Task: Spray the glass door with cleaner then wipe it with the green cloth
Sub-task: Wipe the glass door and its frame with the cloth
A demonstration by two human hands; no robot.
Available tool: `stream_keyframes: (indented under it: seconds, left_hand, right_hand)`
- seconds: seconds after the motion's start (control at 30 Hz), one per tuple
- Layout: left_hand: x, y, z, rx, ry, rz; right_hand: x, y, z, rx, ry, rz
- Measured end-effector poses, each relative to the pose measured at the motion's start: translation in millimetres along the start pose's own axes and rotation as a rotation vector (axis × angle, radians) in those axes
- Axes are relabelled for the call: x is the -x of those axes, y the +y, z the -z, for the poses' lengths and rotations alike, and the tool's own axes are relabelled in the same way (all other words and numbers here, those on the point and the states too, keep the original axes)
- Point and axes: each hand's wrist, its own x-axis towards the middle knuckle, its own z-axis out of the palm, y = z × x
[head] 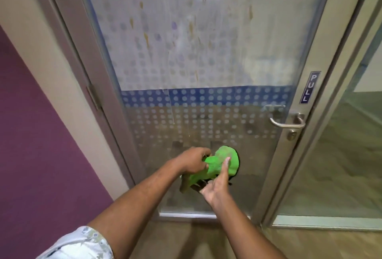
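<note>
The glass door (206,52) fills the middle of the head view, frosted with a dot pattern and a blue band, and streaked with brownish drips on its upper pane. A bright green cloth (219,162) is bunched in front of the lower pane. My left hand (193,160) grips the cloth's left end. My right hand (217,186) holds it from below, forefinger stretched up across the fabric. No spray bottle is in view.
A metal lever handle (287,122) and lock sit at the door's right edge under a "PULL" label (310,87). A grey door frame (82,62) and purple wall (31,134) stand to the left. A fixed glass panel (351,145) is on the right.
</note>
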Motion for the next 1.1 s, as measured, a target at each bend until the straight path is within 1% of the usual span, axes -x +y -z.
stream_keyframes:
  seconds: [0.17, 0.47, 0.6, 0.67, 0.7, 0.77, 0.8, 0.87, 0.9, 0.97, 1.03, 1.1]
  left_hand:
    - [-39, -37, 27, -0.047, 0.032, -0.018]
    - [-76, -99, 56, -0.186, 0.052, -0.148]
    - [-84, -131, 63, -0.189, 0.102, -0.225]
    - [-87, -150, 67, -0.209, 0.101, -0.238]
    - [-88, -160, 69, -0.212, 0.106, -0.238]
    - [-88, -182, 76, -0.216, 0.135, -0.236]
    - [-86, -193, 81, -0.211, 0.155, -0.239]
    - [-81, -217, 95, -0.163, 0.218, -0.243]
    - [-78, -230, 103, -0.126, 0.263, -0.241]
    - [-71, -252, 118, -0.068, 0.392, -0.253]
    - [-68, -268, 134, -0.063, 0.519, -0.255]
    - [-67, -274, 148, -0.084, 0.661, -0.252]
  right_hand:
    - [-43, -3, -46, 0.0, -0.047, 0.013]
    - [-106, 11, -100, -0.103, 0.004, 0.102]
    - [-139, 21, -127, -0.103, 0.111, 0.168]
    - [-165, 27, -142, -0.067, 0.159, 0.206]
    - [-177, 28, -153, -0.014, 0.228, 0.231]
    - [-186, 33, -181, -0.052, 0.29, 0.263]
    - [-190, 34, -196, -0.03, 0.335, 0.298]
    - [-189, 35, -221, 0.043, 0.3, 0.41]
    - [-195, 35, -231, 0.08, 0.296, 0.423]
    - [-219, 35, -240, 0.023, 0.375, 0.378]
    - [-216, 30, -258, -0.008, 0.397, 0.308]
    - [-212, 28, -280, -0.027, 0.474, 0.3]
